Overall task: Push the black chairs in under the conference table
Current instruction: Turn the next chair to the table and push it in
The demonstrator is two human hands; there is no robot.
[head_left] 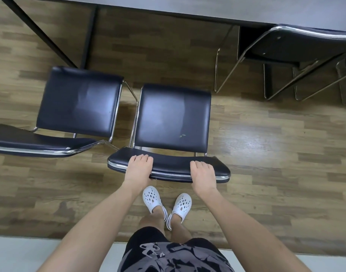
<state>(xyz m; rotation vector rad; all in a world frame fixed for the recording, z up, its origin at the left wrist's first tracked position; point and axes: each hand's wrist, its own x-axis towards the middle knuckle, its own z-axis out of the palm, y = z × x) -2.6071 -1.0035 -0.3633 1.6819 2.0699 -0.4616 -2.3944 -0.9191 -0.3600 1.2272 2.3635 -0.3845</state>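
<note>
Two hands on the backrest of the middle chair (175,116); left hand (137,169) and right hand (203,176) each curl their fingers over its top edge, gripping it; the chair stands out on the wooden floor (266,134), apart from the conference table (207,8); a second chair (78,101) sits just beside it on the left; a third chair (298,46) is tucked under the table at right

Left chair (78,101) partly off-frame

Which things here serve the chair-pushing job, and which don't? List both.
Job: middle black padded chrome-framed chair, gripped by left hand and right hand; left black chair; right black chair; grey conference table.
Not: white perforated clogs; wood-plank floor.
</note>
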